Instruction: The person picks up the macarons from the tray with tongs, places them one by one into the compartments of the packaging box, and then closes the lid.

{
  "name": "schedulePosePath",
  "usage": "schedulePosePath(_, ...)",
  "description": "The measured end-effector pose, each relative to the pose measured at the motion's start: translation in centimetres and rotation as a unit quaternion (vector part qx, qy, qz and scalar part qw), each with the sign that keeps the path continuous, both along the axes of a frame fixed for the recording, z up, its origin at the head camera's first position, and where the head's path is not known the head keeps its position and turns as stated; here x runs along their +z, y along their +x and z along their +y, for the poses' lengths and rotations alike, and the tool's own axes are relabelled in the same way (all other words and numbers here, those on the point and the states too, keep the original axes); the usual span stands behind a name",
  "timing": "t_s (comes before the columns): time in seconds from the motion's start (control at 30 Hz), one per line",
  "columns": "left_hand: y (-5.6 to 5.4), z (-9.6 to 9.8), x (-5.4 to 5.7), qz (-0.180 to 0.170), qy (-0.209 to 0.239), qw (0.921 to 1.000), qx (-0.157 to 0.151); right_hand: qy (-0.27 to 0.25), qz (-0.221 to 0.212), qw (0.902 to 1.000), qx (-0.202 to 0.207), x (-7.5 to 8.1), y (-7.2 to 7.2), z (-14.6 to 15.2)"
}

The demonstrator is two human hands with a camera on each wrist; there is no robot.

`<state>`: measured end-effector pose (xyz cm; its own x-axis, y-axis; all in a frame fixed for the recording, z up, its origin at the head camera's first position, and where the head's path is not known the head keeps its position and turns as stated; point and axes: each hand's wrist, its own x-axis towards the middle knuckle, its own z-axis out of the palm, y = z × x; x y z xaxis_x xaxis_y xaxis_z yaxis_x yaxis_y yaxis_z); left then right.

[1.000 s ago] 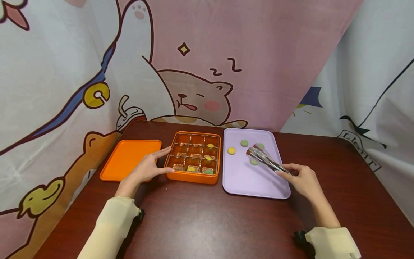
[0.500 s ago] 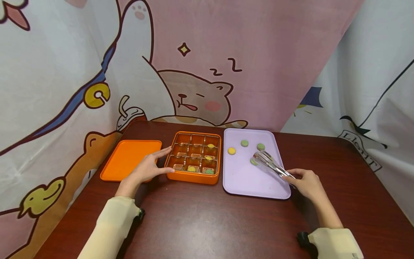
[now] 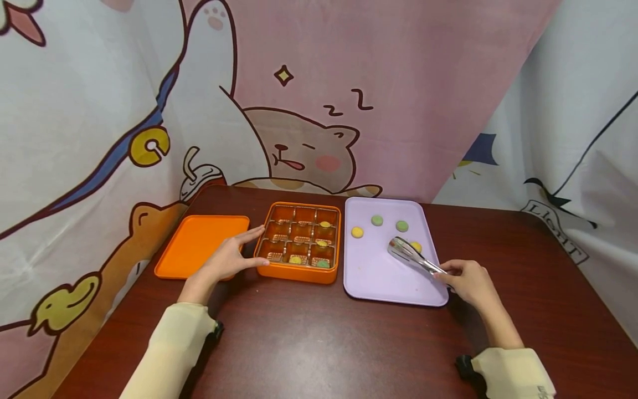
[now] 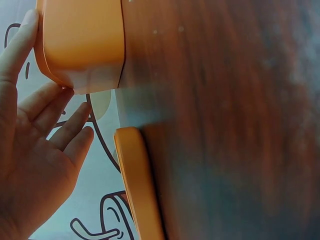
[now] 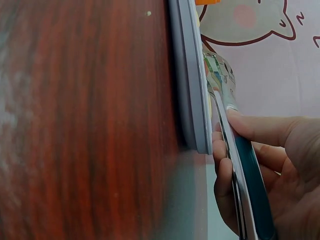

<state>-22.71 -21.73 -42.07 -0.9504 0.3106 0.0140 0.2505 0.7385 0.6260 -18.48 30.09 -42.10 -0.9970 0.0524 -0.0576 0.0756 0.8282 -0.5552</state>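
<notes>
Cookies (image 3: 376,220): pick-up from your tray (image 3: 389,285) likely in hand; next move calls for a gentle squeeze.
Tray: two green, two yellow visible.
Box (image 3: 294,272): three yellow, one green; right column, front middle.
Right hand (image 3: 468,280): pinches your tongs (image 3: 410,254); their catch, if any, unclear.
Left hand (image 3: 226,259): fingers wide, against box's left.
</notes>
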Motion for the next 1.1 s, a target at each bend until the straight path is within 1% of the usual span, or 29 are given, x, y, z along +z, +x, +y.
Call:
schedulePosePath(0.17, -0.1, 0.0, -0.1, 0.003, -0.003, 1.0, -0.001, -0.006, 0.0, 1.0, 0.001, 0.0, 0.1, 0.1)
schedulePosePath(0.4, 0.0, -0.1, -0.2, 0.011, 0.0, 0.9999, -0.005, -0.011, 0.013, 0.9999, 0.003, 0.1, 0.1, 0.0)
schedulePosePath(0.63, 0.2, 0.0, -0.1, 0.01, 0.004, 0.9999, -0.006, -0.027, 0.015, 0.9995, -0.006, 0.4, 0.1, -0.3)
schedulePosePath(0.7, 0.2, 0.0, 0.0, 0.011, 0.003, 0.9999, -0.006, -0.029, 0.026, 0.9992, -0.005, 0.4, 0.0, -0.6)
schedulePosePath(0.93, 0.2, 0.0, -0.1, 0.012, 0.001, 0.9999, -0.005, -0.018, 0.087, 0.996, 0.012, 0.6, -0.1, -1.5)
schedulePosePath(1.1, 0.1, -0.1, 0.0, 0.013, 0.0, 0.9999, -0.005, -0.033, 0.095, 0.9947, 0.017, 0.8, -0.3, -2.3)
